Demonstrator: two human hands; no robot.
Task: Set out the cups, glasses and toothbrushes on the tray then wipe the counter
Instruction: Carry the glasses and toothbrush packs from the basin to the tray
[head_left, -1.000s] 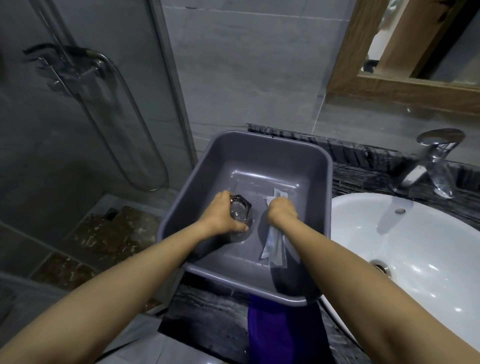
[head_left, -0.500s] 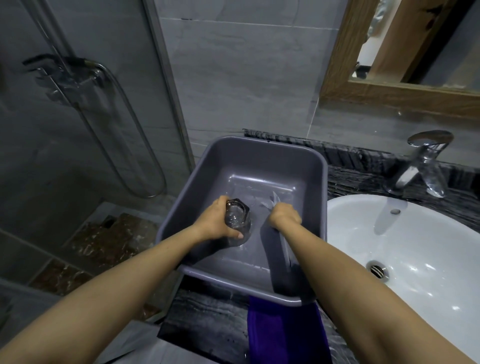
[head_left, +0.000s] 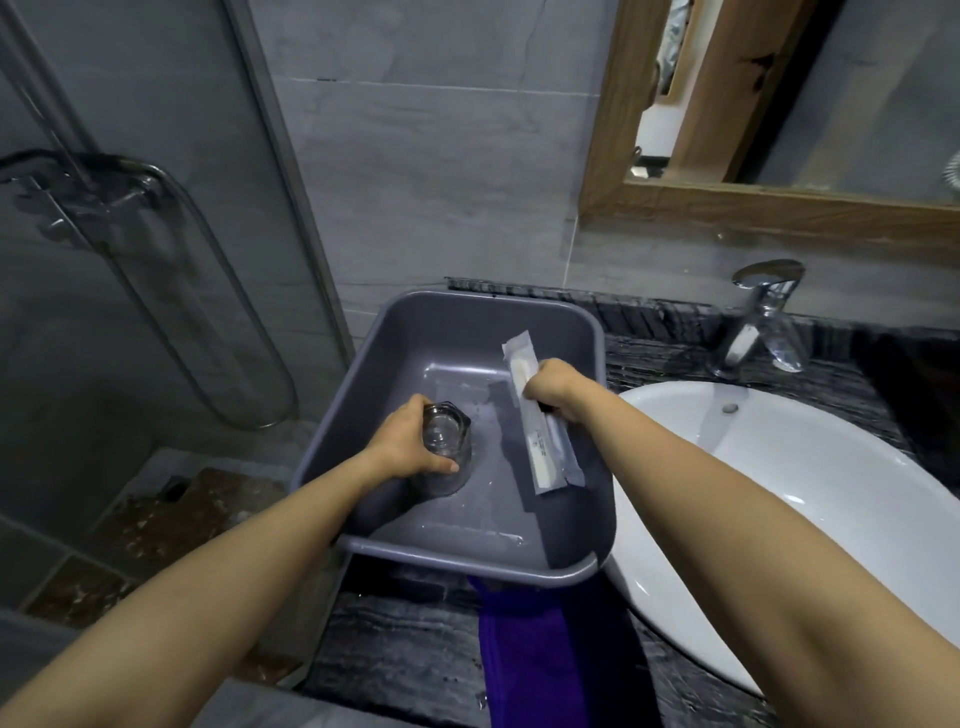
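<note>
Grey plastic tub (head_left: 467, 332), deep, rounded corners, smooth walls, wet sheen on its floor; sits on the dark veined stone counter (head_left: 395, 639) just left of the white oval basin (head_left: 779, 519), its near rim overhanging a purple cloth (head_left: 530, 654) that hangs down the counter front. One clear glass (head_left: 447, 441), faceted and thick-walled, stands upright on the tub floor at the left; left hand (head_left: 410, 441) wraps it from the side, fingers (head_left: 441, 466) curled round the wall, thumb on the near side. Right hand (head_left: 556, 389) is closed on sealed toothbrush packets (head_left: 540, 441): long, flat, translucent white wrappers with a pale handle showing through, held tilted over the right half of the tub, upper end toward the back wall, lower end down near the tub floor. At least two packets overlap; exact count cannot be told. The right fingers are folded under and hidden, pinching the packets at mid-length. One chrome tap (head_left: 763, 317) stands behind the basin. One wood-framed mirror (head_left: 727, 197) on the grey tiled wall. Glass shower screen with a looped metal handle (head_left: 171, 291) at left.
</note>
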